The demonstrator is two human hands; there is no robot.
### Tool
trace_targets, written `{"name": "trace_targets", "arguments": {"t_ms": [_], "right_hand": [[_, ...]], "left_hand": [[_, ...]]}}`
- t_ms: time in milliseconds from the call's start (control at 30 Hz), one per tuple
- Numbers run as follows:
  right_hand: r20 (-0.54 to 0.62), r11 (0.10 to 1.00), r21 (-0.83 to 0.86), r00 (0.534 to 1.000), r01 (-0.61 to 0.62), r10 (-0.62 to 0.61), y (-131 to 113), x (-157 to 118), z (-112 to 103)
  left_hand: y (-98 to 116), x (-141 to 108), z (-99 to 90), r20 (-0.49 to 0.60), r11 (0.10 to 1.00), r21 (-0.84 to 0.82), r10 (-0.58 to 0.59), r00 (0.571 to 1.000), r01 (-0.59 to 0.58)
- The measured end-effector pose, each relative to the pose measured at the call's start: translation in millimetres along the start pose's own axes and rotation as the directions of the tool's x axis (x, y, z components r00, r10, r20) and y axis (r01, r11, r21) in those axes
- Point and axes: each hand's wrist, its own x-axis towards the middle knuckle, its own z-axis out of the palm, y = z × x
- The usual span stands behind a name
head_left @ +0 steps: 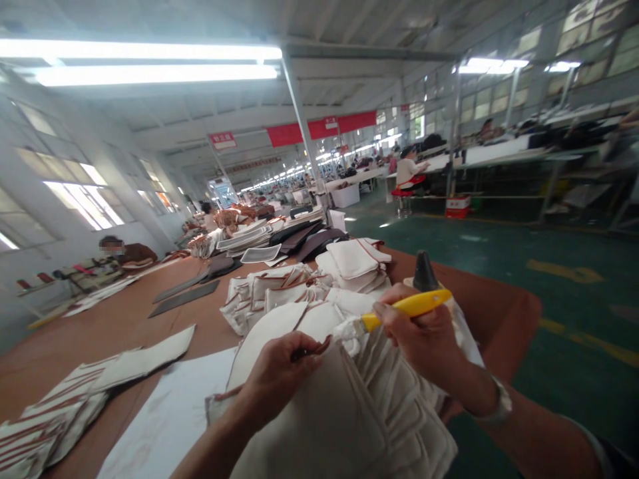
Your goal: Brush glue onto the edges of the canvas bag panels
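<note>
Long workshop all around, with fluorescent tubes (pixel 150 50) overhead, red banners (pixel 344 126) farther back and a green floor (pixel 499 266) off to the right. Hands near each other but apart, both closed on something. With the left hand (pixel 284 369), pinching the brown edge (pixel 324 344) of a cream piece (pixel 334 406) between thumb and fingers. With the right hand (pixel 424 339), gripping a yellow-handled brush (pixel 414 305), its whitish head pointed toward the left fingertips, just beside that edge; cannot tell whether touching it. Under and around both hands, cream layers (pixel 409 406) fanned out in overlapping rows. Just past the right hand, a dark cone (pixel 425 271), upright. Farther across the brown-covered table (pixel 184 332), folded cream bundles (pixel 279 289), then dark panels (pixel 319 241) and a stack of pale panels (pixel 249 236). To the left of the left hand, a white sheet (pixel 170 412) lying flat, and beyond that, cream strips with brown bands (pixel 64 412). Past the table's left side, a person (pixel 132 253) bent low near thread spools (pixel 44 277). Across the floor to the right, a person on a red stool (pixel 409 174) beside a long worktable (pixel 499 152), near a red box (pixel 457 205).
</note>
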Motion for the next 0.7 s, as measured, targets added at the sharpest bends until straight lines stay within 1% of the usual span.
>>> {"name": "trace_targets", "arguments": {"t_ms": [67, 100, 133, 167, 200, 267, 300, 333, 367, 400, 467, 500, 533, 567, 633, 700], "right_hand": [[0.037, 0.999, -0.031, 0.999, 0.037, -0.036, -1, -2, -3], [0.030, 0.998, -0.046, 0.999, 0.047, -0.046, -1, -1, -5], [0.004, 0.997, -0.057, 0.999, 0.047, -0.047, -2, 0, -8], [-0.026, 0.998, -0.057, 0.999, 0.040, -0.042, -3, 1, -11], [-0.048, 0.999, -0.042, 0.998, 0.029, -0.031, -5, 3, -15], [-0.049, 1.000, 0.020, 0.999, 0.018, -0.017, -13, 6, -21], [-0.022, 0.998, 0.057, 1.000, 0.012, -0.011, -17, 7, -23], [0.021, 0.996, 0.089, 1.000, 0.001, -0.003, -22, 7, -25], [0.075, 0.994, 0.109, 0.997, -0.012, 0.004, -27, 7, -26], [0.141, 0.993, 0.112, 0.990, -0.029, 0.013, -30, 8, -27], [0.292, 0.997, 0.071, 0.956, -0.041, 0.019, -36, 9, -30], [0.350, 0.999, 0.028, 0.937, -0.027, 0.015, -39, 10, -32], [0.383, 1.000, -0.018, 0.924, 0.003, 0.005, -41, 11, -35], [0.393, 0.997, -0.060, 0.920, 0.038, -0.011, -43, 12, -37], [0.341, 0.992, -0.096, 0.939, 0.081, -0.044, -46, 13, -39], [0.273, 0.996, -0.062, 0.961, 0.060, -0.041, -47, 11, -37]], "left_hand": [[1, -5, 2.8, -0.047, 0.995, 0.049, 0.089, 0.995, -0.086], [2, -9, 4.0, -0.073, 0.984, 0.089, 0.162, 0.984, -0.155], [4, -12, 5.2, -0.092, 0.961, 0.137, 0.252, 0.963, -0.239], [6, -16, 6.3, -0.103, 0.924, 0.191, 0.353, 0.930, -0.330], [7, -20, 7.3, -0.101, 0.871, 0.251, 0.458, 0.883, -0.422], [10, -27, 9.3, -0.071, 0.729, 0.379, 0.637, 0.768, -0.570], [10, -31, 10.4, -0.048, 0.652, 0.441, 0.703, 0.709, -0.617], [11, -33, 11.5, -0.020, 0.578, 0.498, 0.753, 0.657, -0.647], [11, -36, 12.8, 0.008, 0.513, 0.547, 0.788, 0.616, -0.662], [11, -38, 14.0, 0.032, 0.458, 0.588, 0.811, 0.585, -0.667], [11, -42, 16.2, 0.061, 0.378, 0.657, 0.836, 0.546, -0.652], [11, -43, 17.1, 0.070, 0.349, 0.685, 0.842, 0.534, -0.640], [11, -45, 17.7, 0.075, 0.324, 0.707, 0.850, 0.521, -0.629], [11, -46, 18.1, 0.079, 0.302, 0.722, 0.857, 0.508, -0.622], [11, -48, 18.0, 0.090, 0.266, 0.736, 0.873, 0.479, -0.622], [10, -49, 17.2, 0.100, 0.241, 0.740, 0.884, 0.456, -0.628]]}}
